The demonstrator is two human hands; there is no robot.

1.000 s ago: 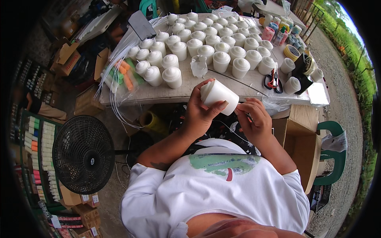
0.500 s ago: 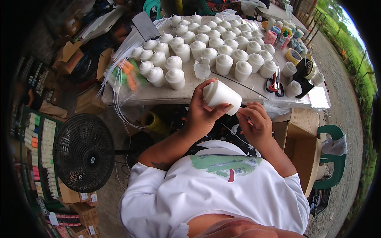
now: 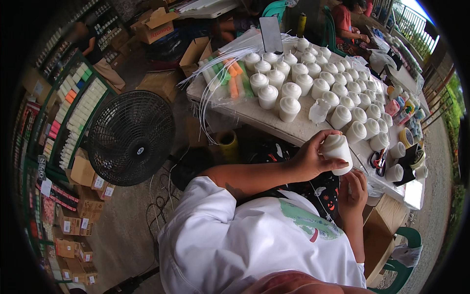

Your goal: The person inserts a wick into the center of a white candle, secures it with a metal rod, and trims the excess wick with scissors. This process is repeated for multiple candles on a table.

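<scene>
My left hand (image 3: 313,158) is closed round a white candle (image 3: 338,148), thumb across its lower side and fingers behind. The candle is a short cylinder with a stepped, domed top, held tilted beyond the table's front edge. Just below its base, my right hand (image 3: 353,190) has its fingers curled together; whatever they pinch, if anything, is too small to make out. Many similar white candles (image 3: 319,88) stand in rows on the white table (image 3: 235,115), several with wicks sticking up. A clear, crumpled-looking plastic piece (image 3: 319,110) sits at the front of the rows.
Red-handled scissors (image 3: 377,161), tape rolls (image 3: 406,137) and paint bottles (image 3: 402,116) lie at the table's right. A phone (image 3: 271,35) stands behind coloured candle sticks (image 3: 234,78). A black fan (image 3: 132,137) is at left, a cardboard box (image 3: 387,215) at right. Other people sit or stand farther off.
The view has swung left, so the table and candles appear farther right. My left hand still holds the candle, now more upright; my right hand stays by its base.
</scene>
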